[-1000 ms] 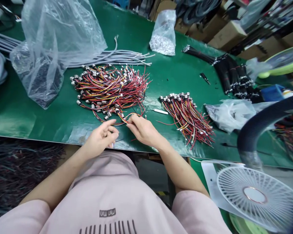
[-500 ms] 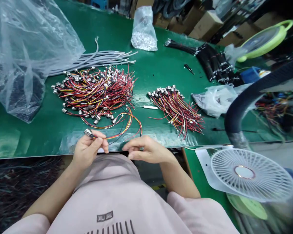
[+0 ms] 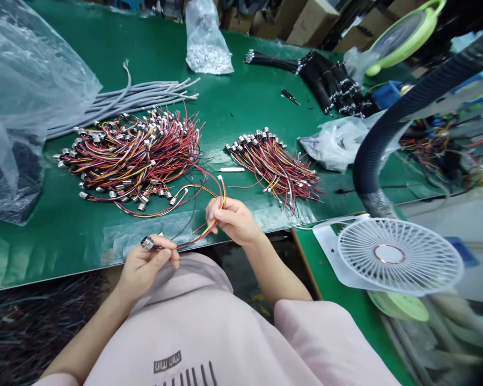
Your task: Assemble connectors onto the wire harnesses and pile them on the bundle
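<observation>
Between the fingers of my left hand [image 3: 151, 265] is the metal connector end of a wire harness [image 3: 205, 231], close to the bench's front edge. My right hand [image 3: 233, 219] pinches the same harness farther along its red, yellow, white and black wires. A small white plug tops the wires just beyond those fingers. Past my left hand lies a large heap of similar harnesses [image 3: 132, 155], metal connectors mostly to the left. A smaller pile of harnesses [image 3: 276, 169] rests beyond my right hand. One loose harness curves in front of the large heap.
Grey cables [image 3: 145, 95] and a big clear plastic bag [image 3: 20, 118] occupy the left. A bag of small parts [image 3: 208, 40] stands at the back. To the right are black cables [image 3: 326, 80], a white plastic bag [image 3: 336, 140], a dark flexible hose [image 3: 372, 145] and a white fan [image 3: 400, 257].
My right hand has moved up and forward and closed on the wires. My left hand still holds the connector end, now slightly lower in view. The camera view has shifted.
</observation>
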A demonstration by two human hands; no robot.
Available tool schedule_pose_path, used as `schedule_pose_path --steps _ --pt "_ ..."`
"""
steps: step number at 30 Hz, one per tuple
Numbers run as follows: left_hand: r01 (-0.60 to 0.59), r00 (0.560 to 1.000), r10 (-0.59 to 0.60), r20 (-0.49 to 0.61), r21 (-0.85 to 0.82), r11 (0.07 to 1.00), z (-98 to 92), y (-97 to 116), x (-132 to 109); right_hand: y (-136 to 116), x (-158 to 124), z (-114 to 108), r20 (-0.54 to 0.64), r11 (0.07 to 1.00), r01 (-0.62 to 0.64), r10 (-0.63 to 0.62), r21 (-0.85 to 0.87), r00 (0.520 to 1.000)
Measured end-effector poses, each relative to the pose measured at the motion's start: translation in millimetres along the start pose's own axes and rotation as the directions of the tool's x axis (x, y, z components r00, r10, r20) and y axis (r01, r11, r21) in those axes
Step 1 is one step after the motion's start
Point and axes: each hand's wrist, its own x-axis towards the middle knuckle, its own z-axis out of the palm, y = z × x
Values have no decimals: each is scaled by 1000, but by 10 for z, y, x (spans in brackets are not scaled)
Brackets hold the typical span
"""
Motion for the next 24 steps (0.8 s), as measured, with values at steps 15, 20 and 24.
schedule_pose_path --steps 15,20,24 --pt "184 983 -178 49 -300 936 268 -27 174 73 -174 248 -234 983 102 -65 151 970" --pt "160 979 -195 -52 -390 907 273 -31 197 110 -314 125 -213 990 138 -128 31 969" --pt "149 974 -205 -95 -410 900 242 -9 227 18 -309 -96 -303 928 183 -286 -326 909"
